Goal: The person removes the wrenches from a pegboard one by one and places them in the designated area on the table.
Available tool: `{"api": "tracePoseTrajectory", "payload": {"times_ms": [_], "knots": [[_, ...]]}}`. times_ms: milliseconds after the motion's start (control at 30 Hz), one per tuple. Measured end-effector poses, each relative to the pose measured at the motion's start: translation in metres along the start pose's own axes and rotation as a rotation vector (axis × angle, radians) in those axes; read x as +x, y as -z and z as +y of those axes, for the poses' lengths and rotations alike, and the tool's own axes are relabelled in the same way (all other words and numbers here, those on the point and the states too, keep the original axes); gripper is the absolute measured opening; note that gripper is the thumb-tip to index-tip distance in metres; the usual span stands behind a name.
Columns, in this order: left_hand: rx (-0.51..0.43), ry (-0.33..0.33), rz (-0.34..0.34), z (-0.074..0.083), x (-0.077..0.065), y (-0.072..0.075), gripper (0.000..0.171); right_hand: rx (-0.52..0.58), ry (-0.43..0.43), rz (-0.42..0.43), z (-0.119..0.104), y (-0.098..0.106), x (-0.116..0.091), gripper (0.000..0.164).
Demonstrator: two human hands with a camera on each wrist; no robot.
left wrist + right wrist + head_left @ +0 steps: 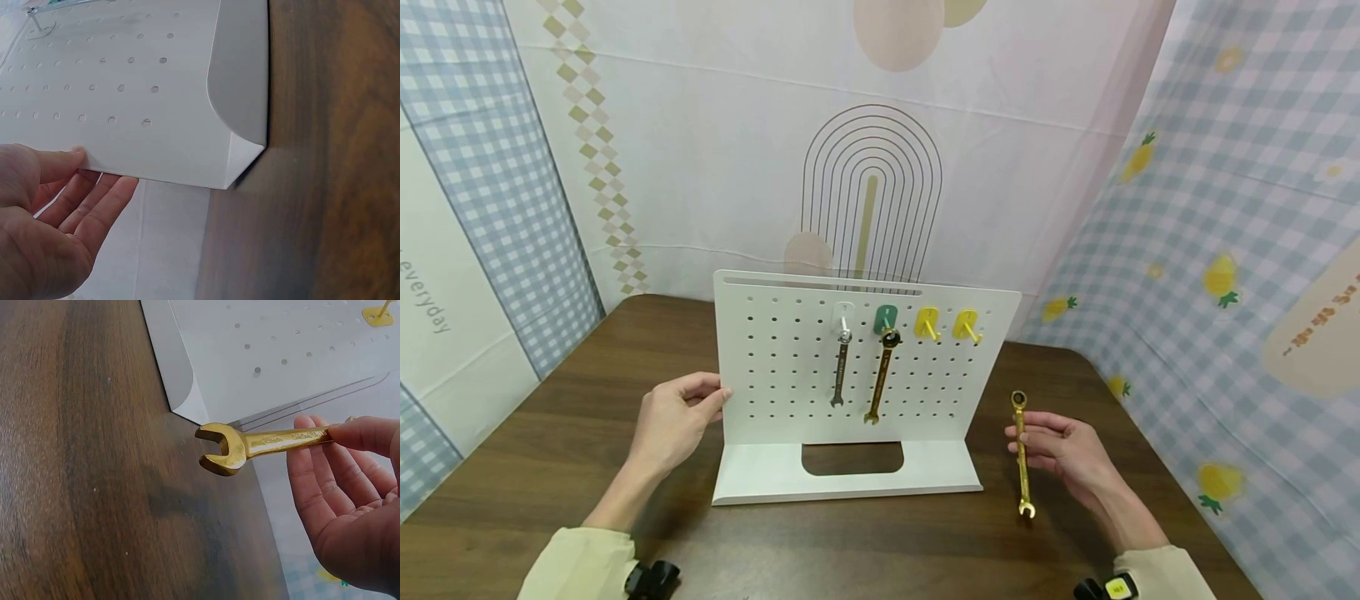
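A white pegboard stand (pixel 775 425) stands upright on the table. My left hand (pixel 673 417) pinches its left edge, thumb on the front face and fingers behind, as the left wrist view shows. To the right of the board, my right hand (pixel 1067 454) holds a gold combination wrench (pixel 1022 458) between thumb and fingers, ring end up and open end down. In the right wrist view the open end of the wrench (pixel 228 450) points away from the hand. A silver wrench (pixel 841 375) hangs from the white hook (pixel 843 315), and a darker gold wrench (pixel 880 379) from the green hook (pixel 886 317).
Two yellow hooks (pixel 927 322) on the board's right part carry nothing. The board stands on a dark brown wooden table (pixel 820 550). Behind it hangs a white printed cloth (pixel 715 167), with blue checked cloth (pixel 1187 292) at the right.
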State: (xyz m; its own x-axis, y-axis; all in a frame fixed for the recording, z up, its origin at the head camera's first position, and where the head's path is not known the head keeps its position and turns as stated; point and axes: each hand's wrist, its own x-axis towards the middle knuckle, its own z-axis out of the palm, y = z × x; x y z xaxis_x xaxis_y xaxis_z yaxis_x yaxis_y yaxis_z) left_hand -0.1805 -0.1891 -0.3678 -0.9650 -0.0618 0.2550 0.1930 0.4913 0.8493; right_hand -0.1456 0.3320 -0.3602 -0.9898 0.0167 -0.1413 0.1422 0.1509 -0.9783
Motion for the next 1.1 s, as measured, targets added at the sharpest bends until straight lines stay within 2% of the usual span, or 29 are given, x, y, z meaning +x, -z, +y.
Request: {"api": "tracePoseTrajectory", "payload": {"times_ms": [233, 1100], "knots": [[0.004, 0.003, -0.003, -0.001, 0.0, 0.0, 0.022, -0.022, -0.029, 0.011, 0.004, 0.004, 0.001, 0.031], [0.007, 0.003, -0.001, 0.0, 0.0, 0.0, 0.022, -0.052, -0.056, 0.011, 0.012, 0.015, 0.002, 0.042]]}}
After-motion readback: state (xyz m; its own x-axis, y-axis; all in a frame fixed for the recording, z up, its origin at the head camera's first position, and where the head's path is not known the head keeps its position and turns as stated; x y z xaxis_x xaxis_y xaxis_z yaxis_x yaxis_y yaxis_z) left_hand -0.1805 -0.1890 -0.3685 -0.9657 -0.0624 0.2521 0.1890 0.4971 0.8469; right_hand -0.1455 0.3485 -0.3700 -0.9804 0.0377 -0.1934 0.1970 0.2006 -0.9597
